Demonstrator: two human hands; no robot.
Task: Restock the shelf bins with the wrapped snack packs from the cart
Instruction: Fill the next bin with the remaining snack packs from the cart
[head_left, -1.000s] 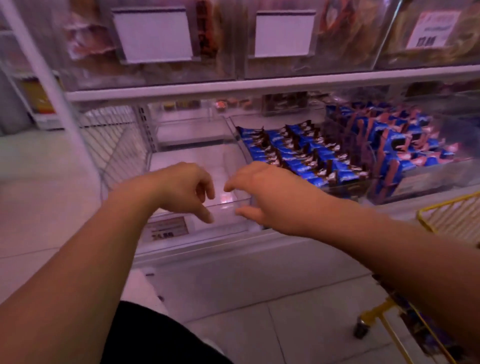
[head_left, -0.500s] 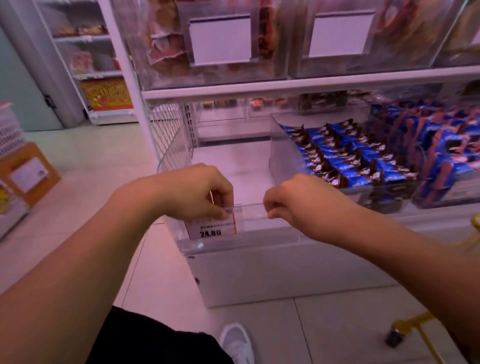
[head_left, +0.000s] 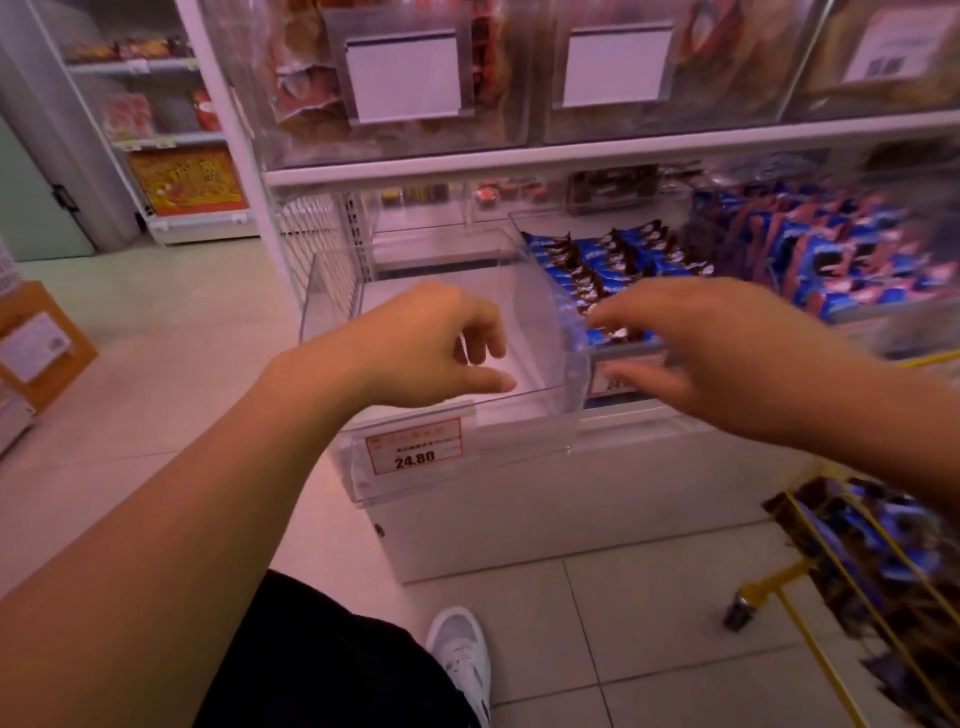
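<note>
Clear bin: the see-through plastic bin (head_left: 441, 291) at the left end of the lower shelf holds nothing visible and juts out past the shelf front, a price tag (head_left: 414, 446) on its lip.
Left hand: the left hand (head_left: 426, 345) hovers over the bin's front edge, fingers loosely curled, holding nothing.
Right hand: the right hand (head_left: 696, 353) is spread wide and blurred, just beside the bin's right wall, also holding nothing.
Snack packs: blue wrapped snack packs (head_left: 602, 270) fill the neighbouring bin; more lie in the yellow cart (head_left: 878, 587) at lower right.
Progress: judged early for this bin, with every pack for it yet to come from the cart.
Room: the bin's top is open; the shelf above (head_left: 571, 156) hangs close, and the cart stands near the right arm.
</note>
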